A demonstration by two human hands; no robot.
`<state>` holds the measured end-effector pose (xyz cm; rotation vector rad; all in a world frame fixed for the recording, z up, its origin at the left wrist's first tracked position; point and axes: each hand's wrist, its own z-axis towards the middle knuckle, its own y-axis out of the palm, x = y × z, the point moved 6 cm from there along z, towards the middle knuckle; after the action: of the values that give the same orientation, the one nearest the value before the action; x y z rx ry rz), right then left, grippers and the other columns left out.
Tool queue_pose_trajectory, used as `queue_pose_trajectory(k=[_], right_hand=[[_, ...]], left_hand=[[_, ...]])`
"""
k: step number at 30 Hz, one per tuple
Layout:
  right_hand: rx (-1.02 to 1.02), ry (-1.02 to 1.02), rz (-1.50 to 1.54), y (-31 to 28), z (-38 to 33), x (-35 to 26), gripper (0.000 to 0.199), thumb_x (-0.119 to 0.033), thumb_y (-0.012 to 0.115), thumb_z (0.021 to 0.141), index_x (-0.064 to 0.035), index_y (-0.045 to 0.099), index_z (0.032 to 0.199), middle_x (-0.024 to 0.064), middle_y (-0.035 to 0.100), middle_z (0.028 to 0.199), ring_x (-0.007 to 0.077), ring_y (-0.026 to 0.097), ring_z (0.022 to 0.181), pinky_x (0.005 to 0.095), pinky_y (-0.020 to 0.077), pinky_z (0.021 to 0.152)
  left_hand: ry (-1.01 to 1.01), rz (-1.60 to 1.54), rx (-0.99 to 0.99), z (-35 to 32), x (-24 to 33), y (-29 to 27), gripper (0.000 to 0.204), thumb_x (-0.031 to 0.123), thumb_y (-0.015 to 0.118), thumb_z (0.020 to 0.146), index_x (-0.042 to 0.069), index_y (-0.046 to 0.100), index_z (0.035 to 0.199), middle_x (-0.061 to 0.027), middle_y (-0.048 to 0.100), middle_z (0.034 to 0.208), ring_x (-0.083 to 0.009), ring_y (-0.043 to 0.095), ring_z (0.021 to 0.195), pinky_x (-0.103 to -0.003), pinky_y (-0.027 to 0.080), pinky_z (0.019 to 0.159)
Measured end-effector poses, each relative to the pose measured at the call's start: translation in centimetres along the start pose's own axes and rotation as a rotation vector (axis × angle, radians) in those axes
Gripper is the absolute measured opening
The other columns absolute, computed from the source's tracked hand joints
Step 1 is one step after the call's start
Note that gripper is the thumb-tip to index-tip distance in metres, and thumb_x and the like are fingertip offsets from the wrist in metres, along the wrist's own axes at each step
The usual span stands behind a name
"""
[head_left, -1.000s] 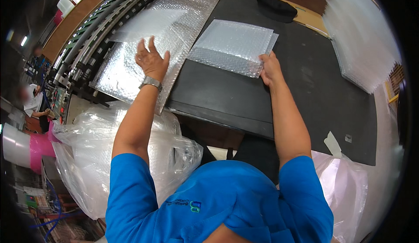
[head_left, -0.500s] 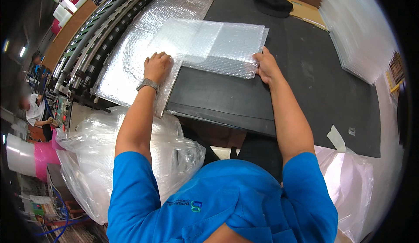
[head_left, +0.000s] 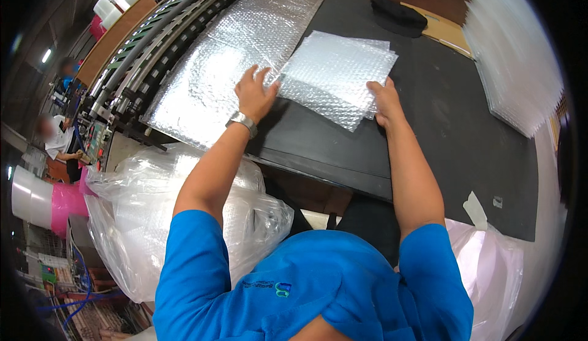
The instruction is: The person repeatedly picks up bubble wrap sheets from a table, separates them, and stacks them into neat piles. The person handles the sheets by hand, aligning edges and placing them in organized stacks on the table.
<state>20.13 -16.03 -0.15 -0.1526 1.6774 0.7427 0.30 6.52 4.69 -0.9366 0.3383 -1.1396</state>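
Observation:
Several clear bubble-wrap sheets lie loosely stacked on the dark table, their edges fanned out of line. My right hand grips their right edge, thumb on one side and fingers on the other. At the stack's left edge is my left hand, fingers spread and holding nothing; whether its thumb touches the sheets I cannot tell. Under and beyond the left hand stretches a wide silvery bubble-wrap sheet, which runs out from the rollers onto the table.
A roller machine borders the table on the left. Beyond the sheets lie a black cap and cardboard. A tall stack of bubble-wrap pieces stands right. Large plastic bags bulge below the table edge. Two people are at far left.
The bubble-wrap sheets have shifted right off the silvery sheet and turned, now fanned out. My left hand has lifted from the silvery sheet, moved right and spread its fingers.

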Motion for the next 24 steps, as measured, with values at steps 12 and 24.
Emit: queue_pose_trajectory(k=[12,24], right_hand=[[0.003,0.045,0.053,-0.3,-0.5,-0.5,0.082,-0.007,0.057,0.077,-0.0038,0.001,0.136,0.0205,0.039,0.120,0.0282,0.047,0.103,0.0410,0.0421,0.084],[-0.135,0.085,0.255,1.3,-1.2,-0.7,0.084,-0.002,0.055,0.077,-0.0108,-0.002,0.137,0.0162,0.036,0.125,0.0279,0.047,0.103,0.0417,0.0445,0.081]], left_hand=[[-0.188,0.464,-0.053,1.9,-9.1,-4.1,0.038,0.031,0.049,0.079,0.014,0.050,0.114,-0.0092,0.052,0.110,-0.0218,0.046,0.106,-0.044,0.027,0.094],[-0.164,0.445,-0.015,1.5,-8.6,-4.5,0.019,0.024,0.048,0.080,0.012,0.061,0.088,-0.0052,0.058,0.097,-0.0199,0.051,0.097,-0.039,0.031,0.090]])
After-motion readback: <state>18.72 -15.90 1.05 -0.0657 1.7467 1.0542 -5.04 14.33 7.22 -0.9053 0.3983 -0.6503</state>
